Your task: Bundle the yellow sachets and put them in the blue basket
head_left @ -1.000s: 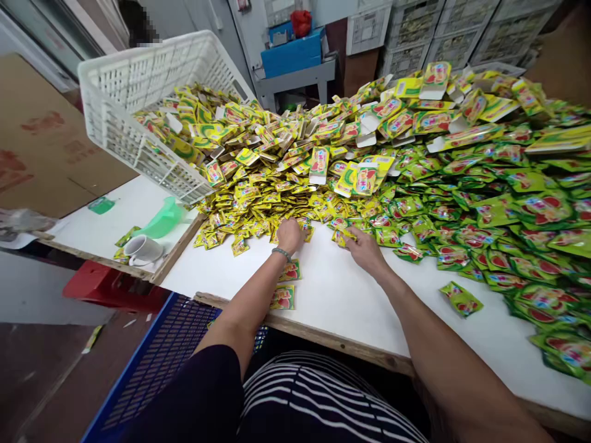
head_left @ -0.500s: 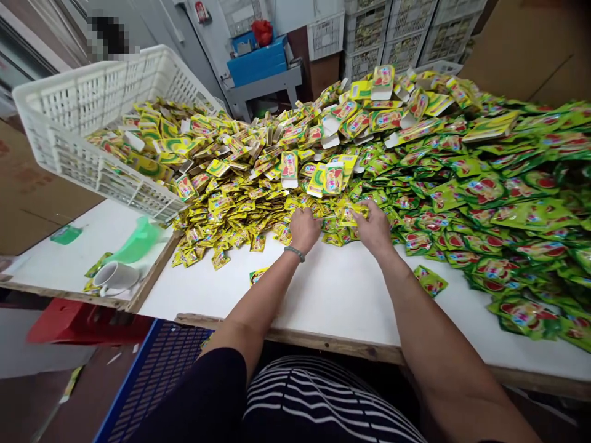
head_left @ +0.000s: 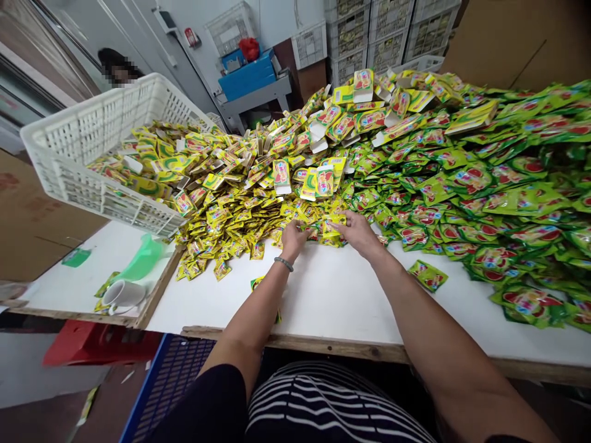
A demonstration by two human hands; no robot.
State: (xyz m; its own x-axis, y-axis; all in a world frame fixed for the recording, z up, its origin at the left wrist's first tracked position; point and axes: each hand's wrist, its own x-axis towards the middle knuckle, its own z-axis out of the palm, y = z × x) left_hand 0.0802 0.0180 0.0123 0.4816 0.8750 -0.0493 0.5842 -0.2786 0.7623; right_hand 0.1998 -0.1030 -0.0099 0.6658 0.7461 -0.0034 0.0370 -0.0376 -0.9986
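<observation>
Scene: head-cam view, fwd & down, over white-topped table (head_left: pixel 323 295) w/ bare wood edge, sachets heaped across it.

L hand (head_left: pixel 293 239): fingers curled, part-closed, resting on yellow sachets at heap's front edge; grip cannot be told. Grey beaded bracelet (head_left: pixel 283 264) on wrist.

R hand (head_left: pixel 357 234): fingers loosely spread, tips on/among yellow sachets, just beside L hand; hold on any sachet cannot be told.

Yellow sachets (head_left: pixel 231 227): big loose heap, centre-left, directly under both hands, running up to the tilted crate.

Green sachets (head_left: pixel 489 197): larger heap to R, touching yellow heap; one stray green sachet (head_left: pixel 427 275) lies apart on table, nearest R hand.

Labels: red-and-green pack art on both kinds; brand & small print too small to read.

Crate: white plastic crate (head_left: pixel 92 147) tipped on its side at heap's L end, yellow sachets spilling from it.

Nearby: white mug (head_left: pixel 122 294) & green plastic scoop (head_left: pixel 141 258) on lower board, L. Blue crate (head_left: pixel 170 381) under table edge. Stacked white crates (head_left: pixel 369 37) w/ packs inside at back.
</observation>
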